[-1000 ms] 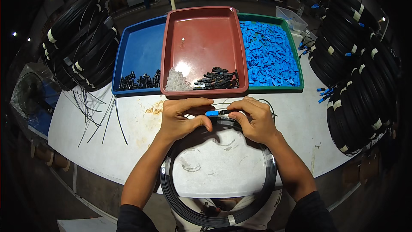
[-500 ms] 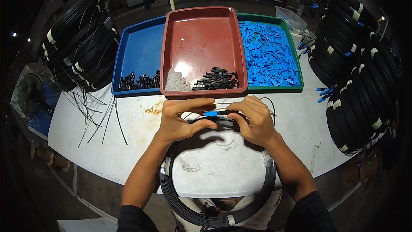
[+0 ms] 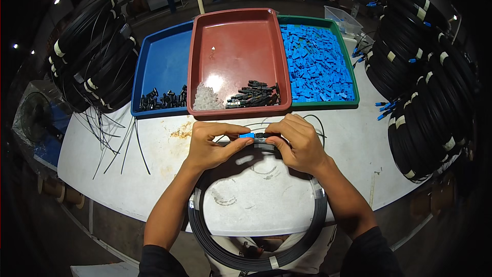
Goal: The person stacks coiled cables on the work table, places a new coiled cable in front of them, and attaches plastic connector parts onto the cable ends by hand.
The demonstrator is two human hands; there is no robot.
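Above the far side of a black cable coil (image 3: 321, 210), my two hands meet at a fibre connector. My left hand (image 3: 209, 146) pinches its blue housing (image 3: 247, 135) between thumb and fingertips. The black rear part (image 3: 260, 135) of the connector lies in line with the housing, and my right hand (image 3: 299, 142) grips it from the other side. Whether the two parts are fully seated is too small to tell. A loop of thin black cable (image 3: 322, 125) curves out behind my right hand. The coil, bound with pale tape, hangs over the table's front edge.
Past my hands stand a blue tray (image 3: 161, 51) with black pieces, a red tray (image 3: 233, 46) with clear caps and black connector parts, and a green tray (image 3: 350, 104) of blue housings. Taped cable coils are stacked left (image 3: 95, 56) and right (image 3: 428, 123) on the white table (image 3: 138, 184).
My left thumb and fingers, apart around the blue housing before, have closed on it. More of the black rear part shows beside my right fingertips. The whole view has shifted slightly.
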